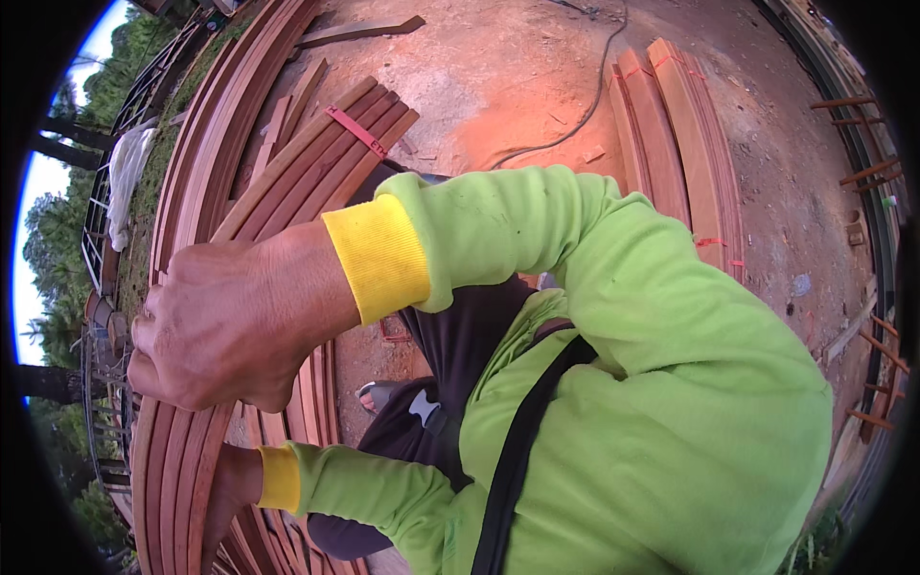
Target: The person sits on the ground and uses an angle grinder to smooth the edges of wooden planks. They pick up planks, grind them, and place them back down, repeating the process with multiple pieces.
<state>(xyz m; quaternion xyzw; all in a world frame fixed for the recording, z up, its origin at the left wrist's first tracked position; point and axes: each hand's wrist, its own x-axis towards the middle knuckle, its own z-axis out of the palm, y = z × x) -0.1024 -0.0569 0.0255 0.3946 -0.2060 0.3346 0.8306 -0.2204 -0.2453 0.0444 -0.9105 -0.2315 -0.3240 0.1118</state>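
Observation:
A bundle of reddish wooden boards (174, 489), bound near its upper end by a pink strap (356, 127), runs diagonally along my left side. My right hand (230, 316), with a yellow cuff, reaches across my body and grips the bundle from above, knuckles up, fingers curled over it. Lower down, my left hand (230, 484) is against the bundle's right side, its fingers hidden behind the boards.
Long stacked planks (240, 67) lie beyond the bundle, and more strapped planks (676, 134) lie at upper right. A black cable (537, 144) crosses the dusty ground. A railing with white sheeting (129, 182) stands at far left; dark rails with brown bars (872, 172) run along the right.

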